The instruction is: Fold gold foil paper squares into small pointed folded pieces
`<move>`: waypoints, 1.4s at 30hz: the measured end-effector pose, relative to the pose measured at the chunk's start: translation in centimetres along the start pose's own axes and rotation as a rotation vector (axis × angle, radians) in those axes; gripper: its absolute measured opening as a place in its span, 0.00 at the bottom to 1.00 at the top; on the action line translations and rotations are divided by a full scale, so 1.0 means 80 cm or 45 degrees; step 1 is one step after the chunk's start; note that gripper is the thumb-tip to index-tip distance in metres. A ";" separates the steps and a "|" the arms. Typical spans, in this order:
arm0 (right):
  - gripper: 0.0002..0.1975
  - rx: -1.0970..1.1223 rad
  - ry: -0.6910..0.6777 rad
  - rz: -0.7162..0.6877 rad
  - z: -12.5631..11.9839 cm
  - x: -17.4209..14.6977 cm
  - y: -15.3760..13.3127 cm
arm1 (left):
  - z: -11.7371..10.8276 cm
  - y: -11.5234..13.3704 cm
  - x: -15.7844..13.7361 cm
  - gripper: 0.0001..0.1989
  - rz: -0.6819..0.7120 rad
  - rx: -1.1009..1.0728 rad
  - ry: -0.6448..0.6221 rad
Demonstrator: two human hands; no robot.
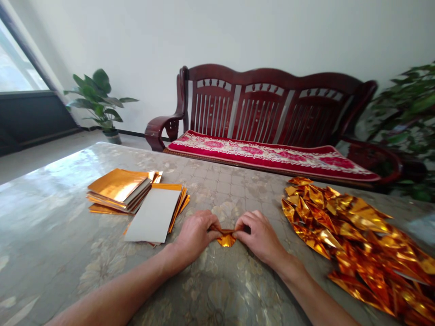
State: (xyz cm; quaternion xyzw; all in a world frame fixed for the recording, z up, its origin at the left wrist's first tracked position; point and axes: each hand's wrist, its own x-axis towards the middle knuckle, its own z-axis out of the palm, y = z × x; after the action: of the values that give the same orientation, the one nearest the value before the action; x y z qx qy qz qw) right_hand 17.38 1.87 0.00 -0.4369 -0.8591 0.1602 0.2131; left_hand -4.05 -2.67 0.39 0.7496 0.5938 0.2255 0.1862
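Observation:
Between my two hands, just above the table, is a small folded piece of gold foil paper (pixel 226 240). My left hand (pixel 199 231) pinches its left end between thumb and fingers. The right end is pinched the same way by my right hand (pixel 256 233). Left of my left hand lies a stack of foil sheets, the top one grey side up (pixel 152 215). Behind it sits another stack with the shiny gold side up (pixel 117 184). On my right spreads a large heap of folded gold foil pieces (pixel 356 240).
A patterned cover lies over the table (pixel 102 253). Beyond the far edge stands a dark red wooden bench (pixel 261 108) with a red floral runner (pixel 258 151). Potted plants stand at left (pixel 98 97) and right (pixel 414 104). Something pale and translucent (pixel 423 226) rests at the right edge.

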 end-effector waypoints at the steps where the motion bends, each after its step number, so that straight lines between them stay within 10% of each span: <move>1: 0.06 -0.001 0.009 -0.029 0.000 -0.001 0.000 | 0.001 0.000 -0.002 0.04 0.031 0.013 0.013; 13: 0.13 -0.119 0.026 -0.278 -0.012 -0.014 0.004 | -0.002 0.009 -0.016 0.16 0.341 0.367 -0.032; 23: 0.09 -0.164 -0.041 -0.106 -0.006 -0.006 -0.003 | -0.002 0.017 0.000 0.11 -0.023 0.279 -0.064; 42: 0.05 -0.172 -0.114 -0.208 -0.018 -0.021 -0.017 | -0.004 0.026 -0.016 0.05 0.044 0.058 -0.122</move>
State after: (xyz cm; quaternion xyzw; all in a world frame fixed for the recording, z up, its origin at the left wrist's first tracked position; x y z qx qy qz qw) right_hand 18.05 -0.10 1.45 -0.3711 -0.9093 0.1035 0.1571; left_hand -2.80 -4.42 1.68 0.7737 0.5761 0.1792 0.1933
